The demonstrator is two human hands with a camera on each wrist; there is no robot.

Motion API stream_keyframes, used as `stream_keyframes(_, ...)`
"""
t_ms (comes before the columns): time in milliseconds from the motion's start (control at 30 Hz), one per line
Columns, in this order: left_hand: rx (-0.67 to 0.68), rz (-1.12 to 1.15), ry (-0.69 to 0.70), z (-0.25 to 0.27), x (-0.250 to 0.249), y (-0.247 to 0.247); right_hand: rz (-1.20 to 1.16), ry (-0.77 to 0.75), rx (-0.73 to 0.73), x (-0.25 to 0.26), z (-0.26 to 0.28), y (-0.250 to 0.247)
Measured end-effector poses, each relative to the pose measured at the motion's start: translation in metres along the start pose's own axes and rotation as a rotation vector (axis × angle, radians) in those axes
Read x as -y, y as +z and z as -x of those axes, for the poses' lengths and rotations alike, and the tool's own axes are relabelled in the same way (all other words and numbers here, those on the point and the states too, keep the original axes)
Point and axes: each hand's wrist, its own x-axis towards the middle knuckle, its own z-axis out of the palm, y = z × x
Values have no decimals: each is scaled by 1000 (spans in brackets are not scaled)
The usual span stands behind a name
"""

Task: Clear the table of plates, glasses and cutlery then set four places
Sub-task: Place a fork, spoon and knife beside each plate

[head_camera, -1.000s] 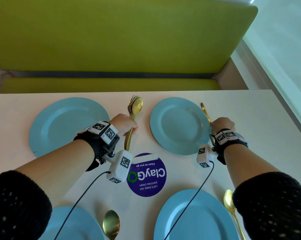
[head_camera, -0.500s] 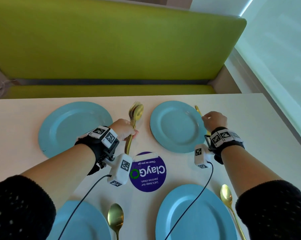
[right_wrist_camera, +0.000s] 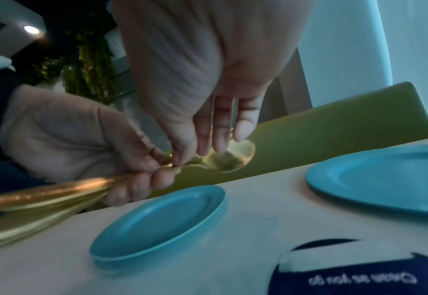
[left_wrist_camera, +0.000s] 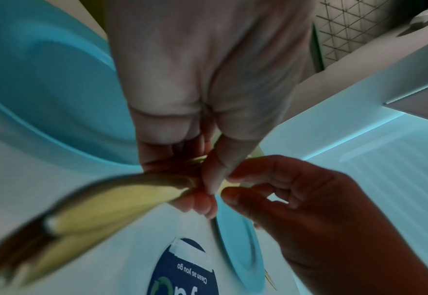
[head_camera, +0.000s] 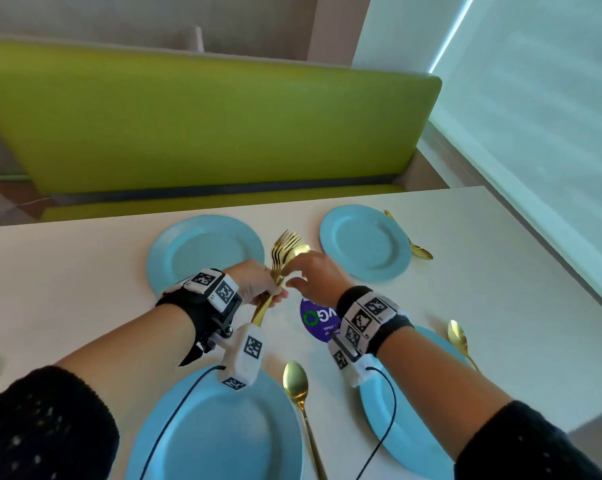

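Gold cutlery, a whole bundle [head_camera: 281, 261] of it, sits in the left hand [head_camera: 258, 284], fingers and thumb wrapped tight round the handles, fork tines and one spoon bowl fanning up above the fist. In comes the right hand [head_camera: 315, 275], and its grip is a narrow pinch: thumb and fingertips [right_wrist_camera: 182, 157] closing on the neck of that last spoon [right_wrist_camera: 229, 157] just below the bowl. The other fingers hang straight down over the bowl. Whether the spoon is free of the bundle yet, I can't say.

Out from there, look at the table [head_camera: 483, 289]. Four blue plates are down: far left [head_camera: 188, 258], far right [head_camera: 365, 244], near left [head_camera: 223, 434], near right [head_camera: 407, 431]. Three have a gold spoon lying on the right of them: one just beside the far right plate [head_camera: 418, 250], one between the two near plates [head_camera: 297, 386], one beyond the near right plate [head_camera: 458, 336]. The far left plate has none, so my read is this pinched spoon is headed there.

The clearing looks done and the plates are set. Spoons are three of four. The forks are all in the fist, none laid. No glasses or knives in view on the table. I'd call it roughly halfway through the setting.

A purple round sticker [head_camera: 318, 320] marks mid-table; a green bench [head_camera: 206, 133] runs behind.
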Motion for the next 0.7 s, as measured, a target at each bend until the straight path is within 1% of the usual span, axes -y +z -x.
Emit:
stream_keyframes(100,38,-45,19,19,14,-13,-27,11,-6,24,11,7)
stream_keyframes(200,61,-84,27,34,22,-26,-5,28,-16,41,18,12)
stream_keyframes(433,110,-121,23,44,34,-40,101,-56,-26,62,21,19)
stream_keyframes(533,115,-149,18,43,37,-42,146,-73,17,64,19,23)
stream_keyframes(700,94,-124,37,35,36,-45,179,-99,99,56,10,24)
